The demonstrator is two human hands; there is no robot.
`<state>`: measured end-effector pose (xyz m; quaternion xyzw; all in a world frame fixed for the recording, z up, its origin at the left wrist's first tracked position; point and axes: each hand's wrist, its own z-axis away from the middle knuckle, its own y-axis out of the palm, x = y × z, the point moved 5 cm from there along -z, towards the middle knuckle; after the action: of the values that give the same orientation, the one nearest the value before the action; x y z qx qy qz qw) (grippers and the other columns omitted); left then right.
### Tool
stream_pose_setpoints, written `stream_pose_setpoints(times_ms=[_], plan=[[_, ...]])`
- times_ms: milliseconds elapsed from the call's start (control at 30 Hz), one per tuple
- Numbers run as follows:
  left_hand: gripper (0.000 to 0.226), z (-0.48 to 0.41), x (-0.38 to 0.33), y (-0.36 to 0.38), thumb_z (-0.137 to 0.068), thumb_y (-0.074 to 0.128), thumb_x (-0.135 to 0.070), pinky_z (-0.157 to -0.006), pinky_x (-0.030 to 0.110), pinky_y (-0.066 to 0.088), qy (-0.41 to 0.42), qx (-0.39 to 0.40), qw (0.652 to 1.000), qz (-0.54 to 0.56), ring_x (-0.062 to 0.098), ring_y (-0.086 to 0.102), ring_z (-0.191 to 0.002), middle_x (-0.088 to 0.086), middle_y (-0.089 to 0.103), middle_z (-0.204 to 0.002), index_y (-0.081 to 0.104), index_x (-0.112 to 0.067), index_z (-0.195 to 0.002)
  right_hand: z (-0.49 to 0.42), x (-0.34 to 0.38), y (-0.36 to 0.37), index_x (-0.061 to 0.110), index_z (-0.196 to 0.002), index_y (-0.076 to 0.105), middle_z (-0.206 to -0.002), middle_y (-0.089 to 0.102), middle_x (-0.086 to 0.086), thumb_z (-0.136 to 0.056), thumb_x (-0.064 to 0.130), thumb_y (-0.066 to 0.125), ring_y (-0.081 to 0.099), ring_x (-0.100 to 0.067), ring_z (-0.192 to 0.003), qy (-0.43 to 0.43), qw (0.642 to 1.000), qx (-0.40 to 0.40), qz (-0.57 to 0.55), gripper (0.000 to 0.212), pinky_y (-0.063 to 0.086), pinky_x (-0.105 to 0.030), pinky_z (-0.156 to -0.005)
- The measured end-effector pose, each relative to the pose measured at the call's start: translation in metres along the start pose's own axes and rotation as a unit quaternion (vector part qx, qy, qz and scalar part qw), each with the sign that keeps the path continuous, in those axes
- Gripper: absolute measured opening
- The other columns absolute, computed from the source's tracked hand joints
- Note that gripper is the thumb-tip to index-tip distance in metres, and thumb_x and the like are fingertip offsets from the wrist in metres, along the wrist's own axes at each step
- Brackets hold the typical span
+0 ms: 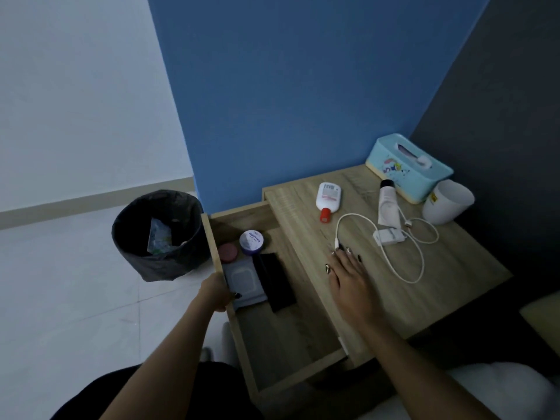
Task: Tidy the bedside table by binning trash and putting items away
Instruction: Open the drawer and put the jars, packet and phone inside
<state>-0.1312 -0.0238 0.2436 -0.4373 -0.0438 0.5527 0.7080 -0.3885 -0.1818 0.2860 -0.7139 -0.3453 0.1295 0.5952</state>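
At the near end of the white cable (391,256), right hand (351,283) lies palm down on the tabletop (454,268), fingers spread, tips touching or just short of the plug; nothing pinched yet. Left hand (216,294) is closed on the drawer (291,338) front edge, holding it pulled out. Best approach, by my reading: pinch the plug, gather the loops toward the palm so the charger block (389,237) comes along rather than dragging, then lower the bundle into the bare front part of the drawer, just left of the grip. Risk: the trailing loop may catch the squeezed tube (388,207) lying beyond it. Drawer holds, toward its back, a purple-lidded jar (251,242), a small reddish round tin (228,252), a grey wipes pack (245,280) and a flat black item (274,281). Beyond the grip: white bottle with red cap (328,198) on its side, tissue box (409,168) against the wall, white cup (448,201) tipped over beside it. Far left, on the floor, a lined bin (157,234) with some wrapper inside.
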Motion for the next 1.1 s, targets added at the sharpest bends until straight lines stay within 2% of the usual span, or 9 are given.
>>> stream_pose_setpoints(times_ms=[133, 267, 367, 433, 567, 667, 733, 933, 1100], plan=[[0.042, -0.002, 0.002, 0.002, -0.082, 0.07, -0.022, -0.091, 0.034, 0.051, -0.02, 0.002, 0.999, 0.032, 0.027, 0.06, -0.11, 0.012, 0.061, -0.117, 0.055, -0.007, -0.118, 0.002, 0.002, -0.003, 0.009, -0.129, 0.06, -0.138, 0.056, -0.01, -0.094, 0.029, 0.033, 0.045, -0.027, -0.134, 0.013, 1.0, -0.003, -0.018, 0.049, 0.035, -0.044, -0.112], [0.041, -0.005, 0.001, 0.003, -0.09, 0.059, -0.017, -0.088, 0.052, 0.054, -0.068, 0.078, 0.96, 0.261, 0.041, 0.058, -0.111, 0.022, 0.055, -0.122, 0.048, -0.003, -0.127, 0.001, 0.001, -0.003, 0.009, -0.128, 0.06, -0.138, 0.056, -0.009, -0.094, 0.03, 0.034, 0.044, -0.027, -0.135, 0.023, 0.999, 0.0, -0.035, 0.049, 0.035, -0.045, -0.112], [0.054, -0.002, -0.009, 0.003, -0.091, 0.056, -0.029, -0.08, 0.048, 0.053, -0.076, 0.12, 0.927, 0.346, 0.042, 0.05, -0.119, 0.022, 0.044, -0.137, 0.038, -0.008, -0.138, 0.001, 0.002, -0.005, 0.009, -0.127, 0.061, -0.136, 0.057, -0.009, -0.095, 0.031, 0.034, 0.045, -0.026, -0.134, 0.024, 0.999, -0.006, -0.045, 0.048, 0.035, -0.045, -0.112], [0.055, -0.001, -0.023, 0.005, -0.092, 0.054, -0.037, -0.071, 0.044, 0.053, -0.068, 0.131, 0.914, 0.377, 0.038, 0.05, -0.116, 0.02, 0.045, -0.135, 0.038, -0.011, -0.138, 0.002, 0.004, -0.006, 0.009, -0.128, 0.061, -0.138, 0.056, -0.008, -0.095, 0.031, 0.034, 0.044, -0.026, -0.135, 0.021, 0.999, -0.006, -0.042, 0.048, 0.033, -0.043, -0.113], [0.063, -0.007, -0.052, 0.019, -0.087, 0.056, -0.052, -0.073, 0.045, 0.053, -0.066, 0.141, 0.906, 0.393, 0.038, 0.05, -0.118, 0.017, 0.048, -0.133, 0.04, -0.016, -0.136, 0.002, 0.001, -0.005, 0.01, -0.131, 0.058, -0.141, 0.054, -0.007, -0.095, 0.03, 0.037, 0.041, -0.024, -0.137, 0.022, 0.999, -0.005, -0.039, 0.046, 0.03, -0.041, -0.116], [0.069, -0.014, -0.072, 0.03, -0.087, 0.053, -0.055, -0.096, 0.052, 0.047, -0.065, 0.138, 0.907, 0.392, 0.038, 0.045, -0.126, 0.017, 0.044, -0.14, 0.036, -0.015, -0.14, 0.002, 0.002, -0.006, 0.012, -0.133, 0.056, -0.143, 0.051, -0.006, -0.096, 0.032, 0.034, 0.039, -0.023, -0.139, 0.022, 0.999, -0.004, -0.041, 0.047, 0.028, -0.04, -0.117], [0.07, -0.015, -0.089, 0.039, -0.089, 0.049, -0.056, -0.104, 0.052, 0.043, -0.062, 0.134, 0.911, 0.385, 0.038, 0.044, -0.128, 0.018, 0.042, -0.142, 0.035, -0.012, -0.142, 0.003, 0.001, -0.007, 0.013, -0.134, 0.055, -0.144, 0.05, -0.006, -0.097, 0.033, 0.033, 0.037, -0.022, -0.14, 0.024, 0.999, -0.001, -0.041, 0.048, 0.026, -0.039, -0.118], [0.093, -0.016, -0.127, 0.056, -0.077, 0.057, -0.07, -0.106, 0.047, 0.044, -0.037, 0.146, 0.921, 0.361, 0.034, 0.048, -0.127, 0.016, 0.047, -0.14, 0.037, -0.005, -0.14, 0.002, 0.001, -0.002, 0.013, -0.133, 0.056, -0.141, 0.053, -0.008, -0.096, 0.03, 0.038, 0.038, -0.025, -0.139, 0.021, 0.998, -0.015, -0.049, 0.044, 0.028, -0.043, -0.116], [0.079, -0.014, -0.151, 0.068, -0.083, 0.057, -0.061, -0.099, 0.042, 0.048, -0.018, 0.133, 0.935, 0.329, 0.03, 0.051, -0.116, 0.009, 0.05, -0.125, 0.039, -0.006, -0.136, 0.002, 0.0, 0.0, 0.009, -0.129, 0.058, -0.138, 0.055, -0.011, -0.094, 0.025, 0.044, 0.041, -0.028, -0.136, 0.027, 0.997, -0.036, -0.062, 0.041, 0.029, -0.044, -0.115]])
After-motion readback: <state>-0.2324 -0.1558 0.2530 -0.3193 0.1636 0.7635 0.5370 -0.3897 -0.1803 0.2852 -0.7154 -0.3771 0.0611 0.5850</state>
